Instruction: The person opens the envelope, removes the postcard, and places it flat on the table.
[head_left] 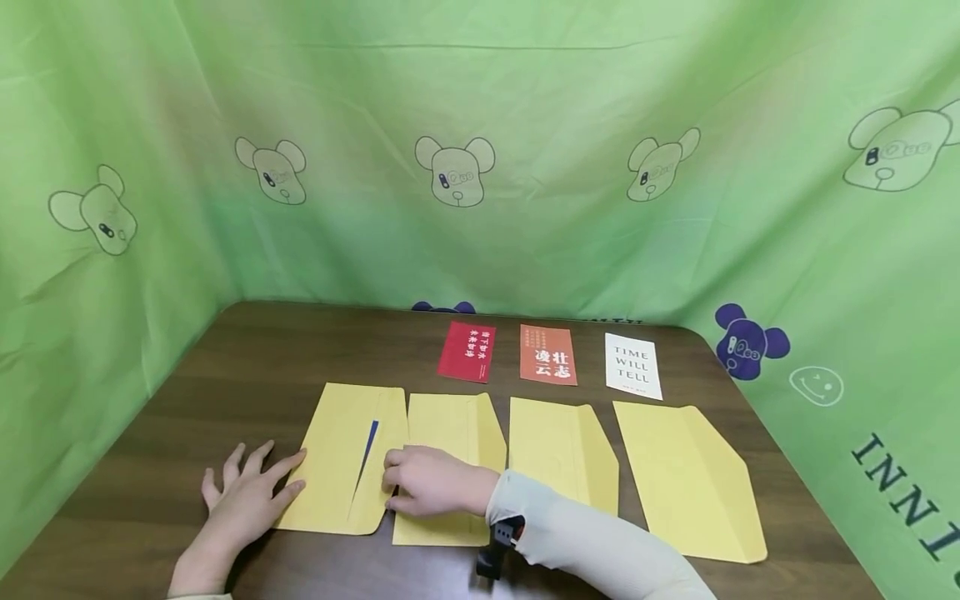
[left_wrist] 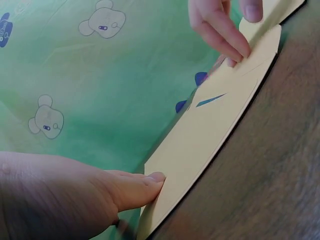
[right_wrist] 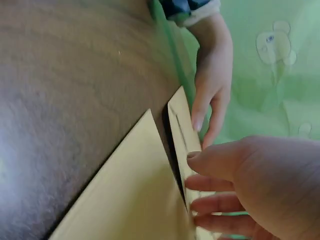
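Observation:
In the head view, the leftmost yellow envelope [head_left: 330,458] lies with its flap folded over. A thin blue sliver [head_left: 367,450] shows in the gap along the flap. My left hand [head_left: 251,496] rests at the envelope's left edge with fingers spread, thumb and index fingertip on the paper. At the opposite side, my right hand [head_left: 431,481] touches the folded flap with its fingertips, and part of the hand overlaps the neighbouring envelope [head_left: 442,421]. From the left wrist, the right hand's fingers [left_wrist: 225,35] look extended onto the paper.
Two more yellow envelopes, one in the middle [head_left: 543,442] and one at the right [head_left: 690,483], lie with flaps unfolded. Behind the row are a red card [head_left: 467,352], an orange card [head_left: 548,354] and a white card [head_left: 633,367]. A green curtain [head_left: 525,233] surrounds the table.

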